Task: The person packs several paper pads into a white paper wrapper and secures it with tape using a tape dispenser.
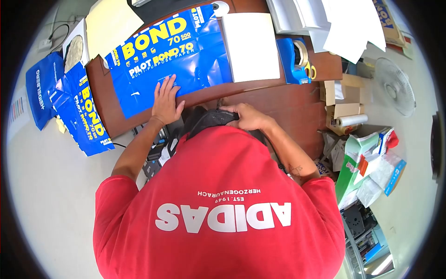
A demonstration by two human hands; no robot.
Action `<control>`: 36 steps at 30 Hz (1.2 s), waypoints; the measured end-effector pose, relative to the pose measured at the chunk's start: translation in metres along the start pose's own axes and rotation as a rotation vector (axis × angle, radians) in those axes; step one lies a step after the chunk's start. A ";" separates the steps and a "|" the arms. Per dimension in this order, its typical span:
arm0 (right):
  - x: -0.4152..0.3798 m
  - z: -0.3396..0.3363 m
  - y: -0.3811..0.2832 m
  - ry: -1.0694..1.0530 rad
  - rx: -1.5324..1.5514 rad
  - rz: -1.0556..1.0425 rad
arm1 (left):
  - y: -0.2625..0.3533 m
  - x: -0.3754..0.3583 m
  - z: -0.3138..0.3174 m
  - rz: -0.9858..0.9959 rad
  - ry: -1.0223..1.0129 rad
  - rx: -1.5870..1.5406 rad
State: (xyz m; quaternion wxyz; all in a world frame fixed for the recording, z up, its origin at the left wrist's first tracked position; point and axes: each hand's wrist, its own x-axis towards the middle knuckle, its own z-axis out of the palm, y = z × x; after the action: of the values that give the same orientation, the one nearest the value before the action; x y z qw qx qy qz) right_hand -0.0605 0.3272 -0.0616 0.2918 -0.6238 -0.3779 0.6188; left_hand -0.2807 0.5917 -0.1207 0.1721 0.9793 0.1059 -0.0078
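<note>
My left hand [166,102] lies with its fingers spread at the lower edge of a blue printed paper-ream wrapper [195,76], which is spread over the front of the brown desk. The wrapper reads "Pilot Bond 70" and looks creased. Close to my body, below the desk edge, my right hand [250,117] has its fingers curled at a bunched black cloth [209,122]. Part of that cloth is hidden by my red shirt. A stack of white paper [253,49] sits beside the wrapper on its right.
A blue tape dispenser [292,63] and yellow scissors [311,71] stand right of the stack. More white sheets [348,28] lie behind. Another blue wrapper [86,111] hangs at the desk's left end. Boxes [346,93], a fan [394,87] and packaging [367,162] are at right.
</note>
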 end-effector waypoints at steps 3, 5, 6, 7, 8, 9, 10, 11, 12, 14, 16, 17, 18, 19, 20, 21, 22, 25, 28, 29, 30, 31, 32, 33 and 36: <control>0.002 0.001 0.005 -0.001 0.035 -0.006 | 0.001 0.001 -0.001 0.018 0.009 -0.005; 0.001 0.000 0.006 -0.040 0.178 0.009 | 0.002 0.002 -0.004 0.016 0.008 -0.010; 0.003 0.000 0.012 -0.042 0.182 0.010 | 0.001 0.001 -0.003 0.016 0.010 -0.015; 0.004 0.000 0.019 -0.058 0.268 0.000 | 0.001 0.000 -0.002 0.015 0.006 -0.016; 0.004 0.001 0.026 -0.073 0.353 -0.009 | 0.000 0.000 -0.002 0.019 0.012 -0.022; 0.001 -0.002 0.025 -0.101 0.444 0.005 | -0.001 0.000 -0.001 0.023 0.018 -0.028; 0.000 -0.004 0.029 -0.103 0.446 0.007 | -0.002 0.000 0.000 0.021 0.015 -0.028; 0.002 -0.006 0.032 -0.094 0.535 0.104 | -0.002 0.000 0.001 0.015 0.013 -0.015; 0.004 -0.008 0.032 -0.085 0.624 0.202 | -0.001 0.000 -0.001 0.010 0.010 -0.001; 0.007 -0.007 0.033 -0.108 0.627 0.288 | 0.002 -0.001 -0.004 -0.008 -0.005 0.013; 0.013 -0.008 0.030 -0.154 0.615 0.456 | 0.009 0.004 -0.015 -0.026 -0.014 0.027; 0.020 -0.006 0.031 -0.153 0.617 0.455 | 0.013 0.004 -0.021 0.000 0.052 0.008; 0.030 -0.003 0.036 -0.178 0.568 0.528 | 0.019 0.005 -0.028 0.029 0.117 -0.010; 0.037 0.000 0.045 -0.203 0.518 0.602 | 0.024 0.004 -0.033 0.032 0.114 -0.009; 0.042 0.003 0.053 -0.203 0.522 0.602 | 0.030 0.002 -0.037 0.019 0.002 -0.241; 0.047 0.007 0.064 -0.197 0.509 0.646 | 0.036 0.001 -0.038 0.005 -0.110 -0.473; 0.049 0.007 0.064 -0.190 0.493 0.689 | 0.046 0.004 -0.038 0.006 -0.109 -0.470; 0.040 -0.009 0.049 -0.108 0.498 0.591 | 0.069 0.006 -0.014 -0.461 -0.478 -0.907; 0.035 -0.015 0.044 -0.048 0.472 0.409 | 0.076 0.015 0.017 -1.042 -0.519 -1.501; 0.031 -0.020 0.039 -0.016 0.490 0.390 | 0.085 0.026 0.007 -1.090 -0.604 -1.669; 0.028 -0.020 0.037 -0.018 0.491 0.391 | 0.090 0.033 -0.003 -1.136 -0.689 -1.839; 0.025 -0.021 0.036 0.004 0.562 0.320 | 0.089 0.034 -0.006 -1.137 -0.690 -1.839; 0.021 -0.021 0.034 0.025 0.632 0.249 | 0.088 0.033 -0.007 -0.944 -0.730 -1.788; 0.017 -0.023 0.030 0.024 0.633 0.250 | 0.088 0.034 -0.011 -0.753 -0.764 -1.728; 0.003 -0.028 0.014 0.018 0.664 0.158 | 0.087 0.040 -0.027 -0.577 -0.797 -1.719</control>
State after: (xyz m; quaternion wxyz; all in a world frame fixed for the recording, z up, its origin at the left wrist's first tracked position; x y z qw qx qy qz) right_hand -0.0314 0.3250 -0.0726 0.4334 -0.5275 -0.1040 0.7233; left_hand -0.2245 0.5293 -0.0686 0.8388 0.3839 0.2443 -0.2991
